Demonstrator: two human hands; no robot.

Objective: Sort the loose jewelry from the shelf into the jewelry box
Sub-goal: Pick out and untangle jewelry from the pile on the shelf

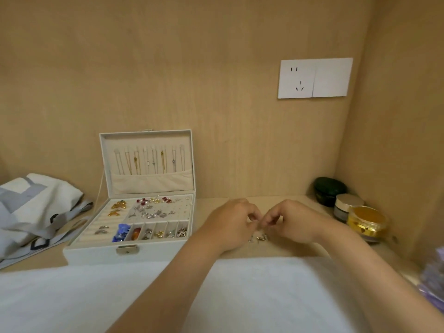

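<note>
White cloth nearest. Left hand, right hand: fingers curled tip-to-tip above loose earrings, contents unclear. Pinch one piece, carry left to jewelry box.

Whether your left hand and right hand hold anything between their curled fingertips is too small to tell. Beneath them the loose jewelry on the shelf is a blurred silvery cluster, partly hidden by your right hand. The folded cloth is cut off at the left edge, and a blurred purple thing at the right edge. The pieces in the jewelry box compartments are too small to identify.
</note>
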